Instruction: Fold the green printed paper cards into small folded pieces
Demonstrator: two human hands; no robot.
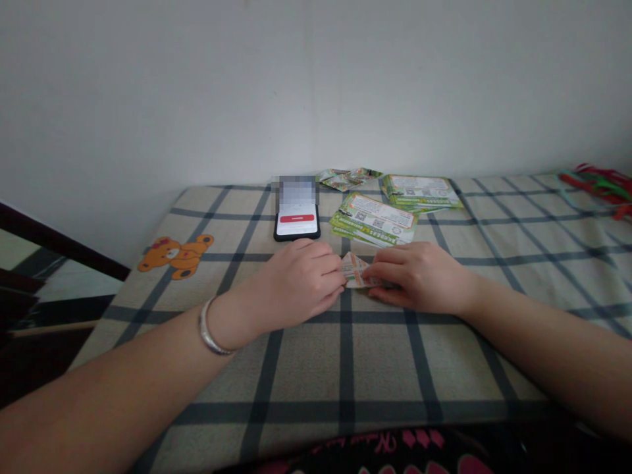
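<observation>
A small folded paper (353,270) with orange and green print lies between my hands on the checked cloth, its top coming to a point. My left hand (306,280) has its fingers closed at the paper's left edge; a silver bangle circles that wrist. My right hand (419,276) presses its fingers together on the paper's right side. Both hands cover part of it. Just beyond them lies a fanned stack of green and white printed leaflets (374,218).
A phone (297,227) with a lit screen lies behind my left hand. Folded paper pieces (348,178) and a second leaflet stack (422,191) are near the wall. An orange bear picture (178,255) is at the left, coloured strips (600,187) at the far right.
</observation>
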